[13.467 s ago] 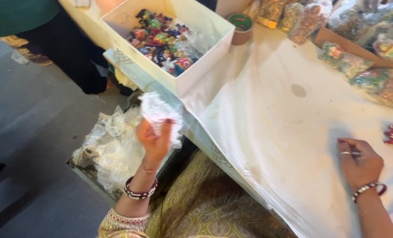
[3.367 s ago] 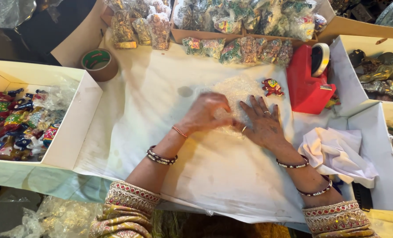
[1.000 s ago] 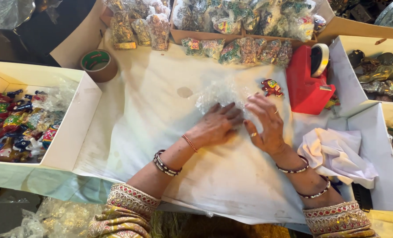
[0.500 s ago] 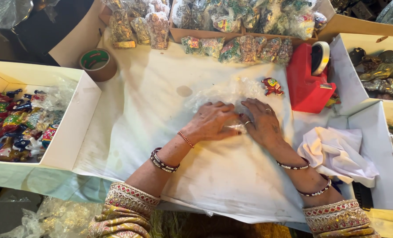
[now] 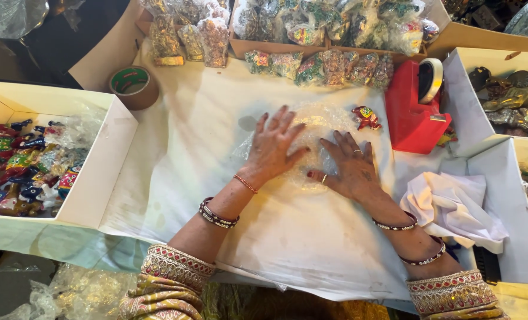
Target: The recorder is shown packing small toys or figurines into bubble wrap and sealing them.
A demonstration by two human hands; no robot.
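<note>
Pressing bubble wrap (image 5: 311, 139) flat, hands (image 5: 311, 157) spread

Bubble wrap (image 5: 311, 127) middle under both hands; box (image 5: 50, 160) edge-cropped.

Left hand (image 5: 274, 148): flat on bubble wrap (image 5: 311, 127)
Right hand (image 5: 350, 169): flat beside it
Figurine (image 5: 366, 117): near, possibly an elephant

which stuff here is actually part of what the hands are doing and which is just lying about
In hand:
left hand
right hand
bubble wrap sheet, pressed flat under both
small painted figurine, beside it

Lying about:
red tape dispenser
brown tape roll
white cloth
</note>
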